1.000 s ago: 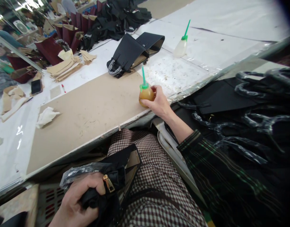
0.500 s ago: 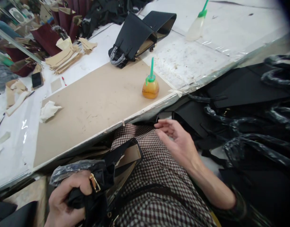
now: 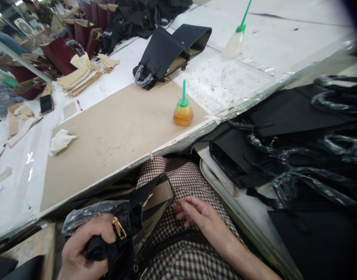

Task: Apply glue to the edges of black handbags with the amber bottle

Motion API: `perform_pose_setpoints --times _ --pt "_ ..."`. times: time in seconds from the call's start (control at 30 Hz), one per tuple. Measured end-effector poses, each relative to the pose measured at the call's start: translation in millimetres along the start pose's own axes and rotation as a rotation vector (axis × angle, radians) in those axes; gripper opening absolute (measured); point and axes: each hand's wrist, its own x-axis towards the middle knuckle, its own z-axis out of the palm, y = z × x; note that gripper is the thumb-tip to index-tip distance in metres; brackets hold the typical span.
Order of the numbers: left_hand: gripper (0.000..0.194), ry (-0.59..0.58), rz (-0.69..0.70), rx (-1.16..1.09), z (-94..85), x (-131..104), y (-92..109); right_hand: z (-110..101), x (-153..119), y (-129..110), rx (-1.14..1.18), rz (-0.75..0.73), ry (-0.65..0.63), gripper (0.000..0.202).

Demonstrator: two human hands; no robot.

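Note:
A black handbag (image 3: 134, 217) lies tilted over my lap at the lower left, its open side showing a tan lining and a gold zipper pull. My left hand (image 3: 91, 241) is wrapped round bunched black material of this bag, close to the zipper pull. Clear plastic film covers the part of the bag just above my knuckles. My right hand (image 3: 194, 214) hovers over the checkered cloth (image 3: 184, 182) on my lap, a little right of the bag's edge. Its fingers are loosely bent and apart, with nothing seen between them.
A squat bottle of amber liquid (image 3: 183, 112) stands on a brown board (image 3: 108, 136). Behind it are black bags (image 3: 166, 50), a white squeeze bottle (image 3: 235, 42), brown paper pieces (image 3: 79, 77) and a phone (image 3: 46, 104). More black bags with film-wrapped handles (image 3: 297, 155) are piled to my right.
My right hand has moved down and left from near the table edge towards the handbag. My left hand keeps its grip on the bag. The view has shifted slightly.

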Motion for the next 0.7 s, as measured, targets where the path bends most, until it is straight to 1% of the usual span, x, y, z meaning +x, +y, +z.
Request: perform_pose_setpoints --times 0.07,0.1,0.13,0.2,0.23,0.27,0.37,0.47,0.53,0.63,0.7 --pt "0.014 -0.040 0.037 0.027 -3.8 6 1 -3 -4 4 -0.021 0.002 -0.002 0.041" --pt "0.009 -0.081 0.069 0.043 -6.8 9 0 -4 -6 6 -0.032 0.004 -0.002 0.040" --pt "0.009 -0.134 0.110 0.066 -10.5 12 0 -4 -9 8 -0.045 0.006 0.001 0.039" --pt "0.020 -0.223 0.199 0.132 -18.3 17 0 -2 -14 11 -0.085 0.005 0.008 0.037" --pt "0.025 -0.243 0.233 0.166 -22.1 19 1 -1 -16 12 -0.110 0.002 0.010 0.037" --pt "0.027 -0.238 0.251 0.194 -25.6 20 2 1 -18 12 -0.131 -0.003 0.009 0.036" --pt "0.024 -0.139 0.249 0.231 -34.2 20 7 6 -23 11 -0.153 -0.015 0.001 0.036" --pt "0.022 -0.104 0.259 0.279 -40.5 16 14 9 -26 9 -0.149 -0.026 -0.001 0.034" --pt "0.018 -0.053 0.241 0.302 -42.9 14 18 10 -28 10 -0.161 -0.041 -0.010 0.033" --pt "0.013 0.060 0.198 0.276 -44.2 11 26 12 -31 15 -0.181 -0.074 -0.033 0.033" --pt "0.012 0.079 0.205 0.266 -45.7 11 32 14 -32 21 -0.186 -0.090 -0.047 0.035"
